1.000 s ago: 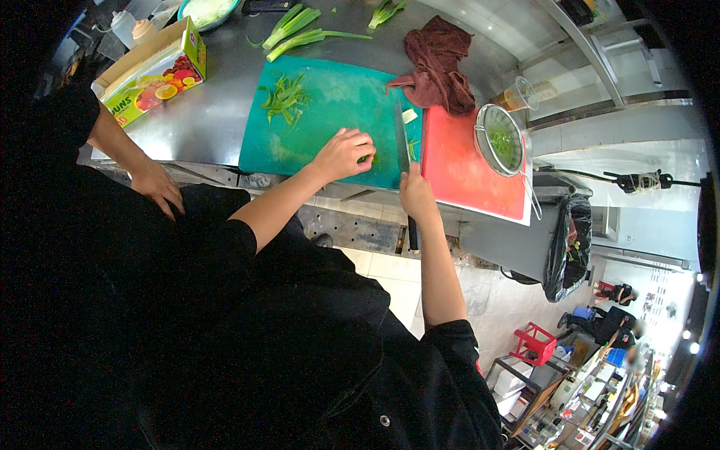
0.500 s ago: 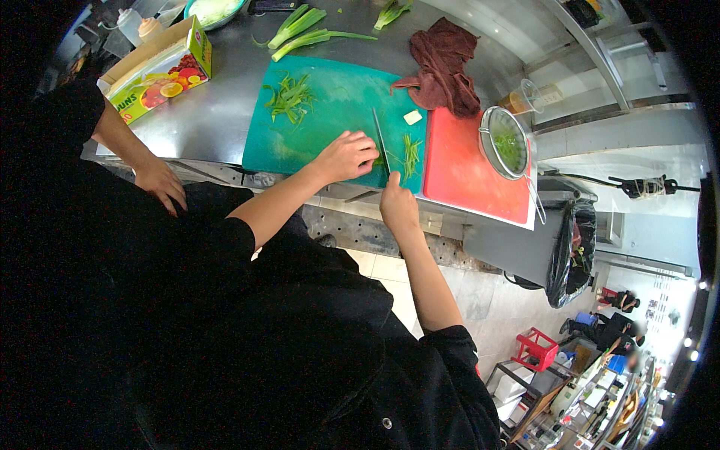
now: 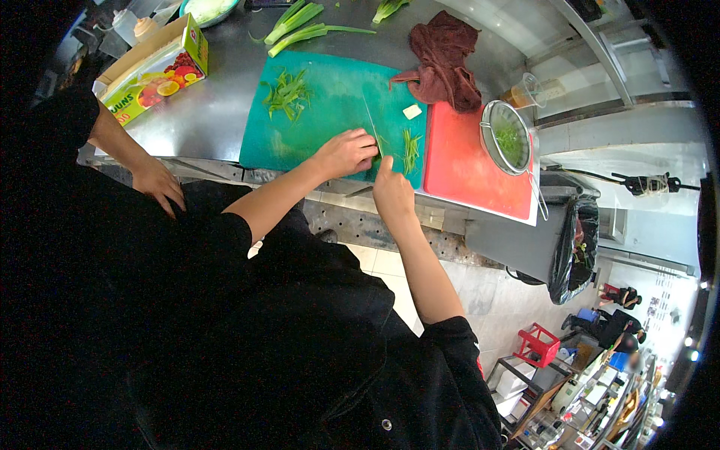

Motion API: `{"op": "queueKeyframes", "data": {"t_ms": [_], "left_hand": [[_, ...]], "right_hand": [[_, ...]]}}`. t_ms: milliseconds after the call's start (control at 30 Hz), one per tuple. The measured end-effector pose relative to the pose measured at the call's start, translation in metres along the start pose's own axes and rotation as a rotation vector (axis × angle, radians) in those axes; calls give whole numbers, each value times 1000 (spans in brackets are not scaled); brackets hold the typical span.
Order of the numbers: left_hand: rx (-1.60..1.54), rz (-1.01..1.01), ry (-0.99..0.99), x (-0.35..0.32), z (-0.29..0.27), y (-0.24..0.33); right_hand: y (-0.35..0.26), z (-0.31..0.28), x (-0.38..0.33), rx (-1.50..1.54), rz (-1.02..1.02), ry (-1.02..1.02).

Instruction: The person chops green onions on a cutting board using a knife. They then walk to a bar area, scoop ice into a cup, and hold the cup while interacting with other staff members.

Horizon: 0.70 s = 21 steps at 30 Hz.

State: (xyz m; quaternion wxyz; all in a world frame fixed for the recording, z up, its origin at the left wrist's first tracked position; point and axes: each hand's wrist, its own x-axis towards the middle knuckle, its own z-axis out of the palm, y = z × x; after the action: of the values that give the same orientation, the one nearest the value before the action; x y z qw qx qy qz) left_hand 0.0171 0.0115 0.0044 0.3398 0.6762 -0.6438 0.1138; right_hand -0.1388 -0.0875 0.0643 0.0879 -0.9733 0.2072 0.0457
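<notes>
On the green cutting board [image 3: 337,82], my left hand [image 3: 347,154] is curled with its fingertips pressed down on spring onion, most of it hidden beneath them. My right hand [image 3: 393,193] grips a kitchen knife [image 3: 372,120] by its handle. The blade points away from me and stands right beside my left fingertips. Cut green strips [image 3: 411,150] lie to the right of the knife. A looser pile of green leaf pieces [image 3: 288,95] rests at the board's far left. Near the right edge sits a small pale block [image 3: 412,112].
A red cutting board [image 3: 472,169] adjoins on the right, bearing a handled strainer [image 3: 507,139] with chopped greens. Behind are a brown cloth [image 3: 442,60] and whole spring onions [image 3: 300,26]. A printed box [image 3: 161,71] stands left, near another person's hand [image 3: 159,185]. A lined bin [image 3: 574,251] is at right.
The knife and my right hand have shifted a little to the left, bringing the blade closer to my left fingertips. My left hand stays in nearly the same place.
</notes>
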Motion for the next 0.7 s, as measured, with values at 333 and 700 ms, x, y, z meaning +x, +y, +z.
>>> {"op": "queueKeyframes", "data": {"t_ms": [333,700], "left_hand": [[30,-30,-7,-3,1,-1],[20,-31,-38,-4,4,-3]], "right_hand": [[2,-9,-3,91,-8,-65],[8,-1,-2,69,-49,-35]]}}
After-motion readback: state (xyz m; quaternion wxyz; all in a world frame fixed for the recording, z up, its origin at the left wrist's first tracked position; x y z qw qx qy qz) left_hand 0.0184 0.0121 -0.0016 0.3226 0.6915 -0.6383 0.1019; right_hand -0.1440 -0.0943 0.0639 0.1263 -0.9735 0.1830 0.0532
